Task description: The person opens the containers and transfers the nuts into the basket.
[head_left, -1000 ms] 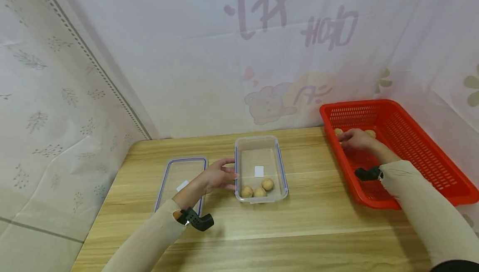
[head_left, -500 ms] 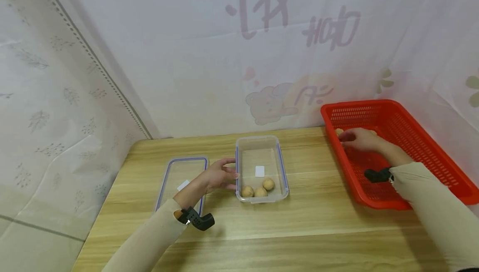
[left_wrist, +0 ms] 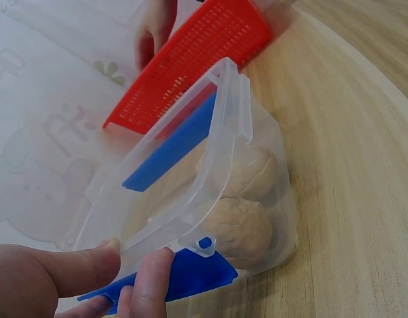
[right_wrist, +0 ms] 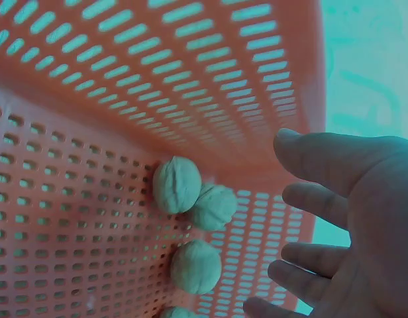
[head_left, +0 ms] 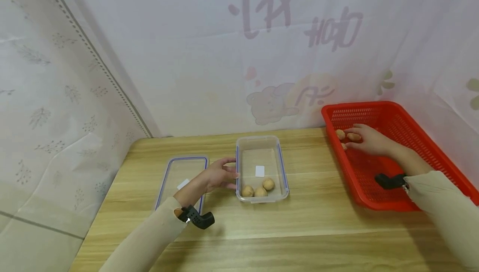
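A clear plastic food container [head_left: 257, 144] with blue side clips stands on the table, holding three walnuts [head_left: 268, 184] at its near end. My left hand [head_left: 220, 175] holds its left side; in the left wrist view the thumb lies at the rim and the fingers [left_wrist: 154, 281] are on the blue clip [left_wrist: 201, 273]. Inside the red basket [head_left: 348, 176], my right hand [head_left: 368, 139] reaches over the far left corner. In the right wrist view its fingers are spread with nothing between them, beside several walnuts [right_wrist: 196, 267] in the basket.
A clear lid [head_left: 179, 166] with a blue seal lies left of the container, partly under my left forearm. Patterned curtain [head_left: 194, 76] hangs behind the wooden table [head_left: 254, 234] and along both sides.
My right hand has shifted slightly right and its fingers have spread, uncovering walnuts in the basket corner. The left hand and the container have stayed put.
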### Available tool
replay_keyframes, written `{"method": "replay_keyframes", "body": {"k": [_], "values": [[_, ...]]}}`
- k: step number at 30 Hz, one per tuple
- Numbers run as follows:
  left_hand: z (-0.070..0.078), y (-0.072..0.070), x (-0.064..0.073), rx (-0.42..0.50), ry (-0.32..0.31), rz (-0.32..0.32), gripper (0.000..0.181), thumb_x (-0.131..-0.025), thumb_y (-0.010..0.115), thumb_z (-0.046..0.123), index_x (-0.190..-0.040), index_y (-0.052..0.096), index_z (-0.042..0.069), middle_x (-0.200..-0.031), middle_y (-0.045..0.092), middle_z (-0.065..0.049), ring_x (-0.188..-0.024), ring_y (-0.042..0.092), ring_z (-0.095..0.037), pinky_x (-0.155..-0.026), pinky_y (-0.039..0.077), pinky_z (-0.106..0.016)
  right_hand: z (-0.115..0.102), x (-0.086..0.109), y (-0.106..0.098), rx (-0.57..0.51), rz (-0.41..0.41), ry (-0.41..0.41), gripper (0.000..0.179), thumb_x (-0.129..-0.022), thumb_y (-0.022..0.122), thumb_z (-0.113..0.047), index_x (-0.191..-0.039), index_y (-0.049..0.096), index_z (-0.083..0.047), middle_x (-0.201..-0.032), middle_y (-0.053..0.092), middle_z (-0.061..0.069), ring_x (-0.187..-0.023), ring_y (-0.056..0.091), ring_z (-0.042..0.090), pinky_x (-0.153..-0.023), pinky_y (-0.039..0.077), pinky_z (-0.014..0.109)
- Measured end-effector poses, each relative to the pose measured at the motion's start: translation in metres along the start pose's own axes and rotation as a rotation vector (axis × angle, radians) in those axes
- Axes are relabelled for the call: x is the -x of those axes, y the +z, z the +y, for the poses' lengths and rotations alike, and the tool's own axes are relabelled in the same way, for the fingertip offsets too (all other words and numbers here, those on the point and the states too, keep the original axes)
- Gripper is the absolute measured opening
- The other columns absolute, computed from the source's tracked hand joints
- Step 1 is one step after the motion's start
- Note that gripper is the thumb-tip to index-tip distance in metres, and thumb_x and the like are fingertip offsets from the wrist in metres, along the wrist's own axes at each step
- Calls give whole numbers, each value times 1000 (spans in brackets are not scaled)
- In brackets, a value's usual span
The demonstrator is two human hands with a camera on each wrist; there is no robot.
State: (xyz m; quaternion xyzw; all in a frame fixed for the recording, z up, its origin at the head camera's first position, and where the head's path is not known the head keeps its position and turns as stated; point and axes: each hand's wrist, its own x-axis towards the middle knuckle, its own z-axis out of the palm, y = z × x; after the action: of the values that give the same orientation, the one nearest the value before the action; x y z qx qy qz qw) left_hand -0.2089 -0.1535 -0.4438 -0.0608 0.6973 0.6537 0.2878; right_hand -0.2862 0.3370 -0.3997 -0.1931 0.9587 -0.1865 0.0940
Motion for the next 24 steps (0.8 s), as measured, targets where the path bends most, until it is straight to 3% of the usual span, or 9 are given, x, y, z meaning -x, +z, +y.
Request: {"method": "replay_keyframes", "body": {"k": [4, 12, 17, 24], "values": [[1, 1, -1, 1, -1, -2, 65, -96, 61, -11, -155, 34, 1, -127, 51, -25, -93, 63, -23, -87, 63, -45, -11, 2, -1, -3, -13, 9, 64, -98, 71, -27, -144, 47, 11, -150, 27, 45, -137, 26, 61, -110, 27, 79], [0, 0, 0, -6, 7, 8, 65, -96, 61, -11, -154, 35, -1, -123, 53, -23, -93, 63, -23, -82, 65, -41, -32, 4, -11, 0, 6, -60, 68, -97, 72, -29, -148, 44, 7, -153, 26, 41, -139, 24, 59, -111, 25, 79], [0, 1, 0, 1, -1, 10, 65, -96, 62, -11, -154, 35, 1, -119, 52, -19, -93, 61, -23, -75, 66, -34, -44, 5, -14, -18, 13, -69, 67, -96, 73, -25, -149, 45, 6, -155, 24, 39, -141, 23, 58, -112, 24, 79], [0, 1, 0, 0, 1, 11, 65, -96, 62, -10, -154, 36, 2, -120, 50, -19, -95, 60, -23, -75, 66, -33, -64, 5, -15, -37, 16, -96, 66, -95, 75, -21, -150, 45, 1, -157, 23, 36, -143, 20, 56, -113, 24, 77]]}}
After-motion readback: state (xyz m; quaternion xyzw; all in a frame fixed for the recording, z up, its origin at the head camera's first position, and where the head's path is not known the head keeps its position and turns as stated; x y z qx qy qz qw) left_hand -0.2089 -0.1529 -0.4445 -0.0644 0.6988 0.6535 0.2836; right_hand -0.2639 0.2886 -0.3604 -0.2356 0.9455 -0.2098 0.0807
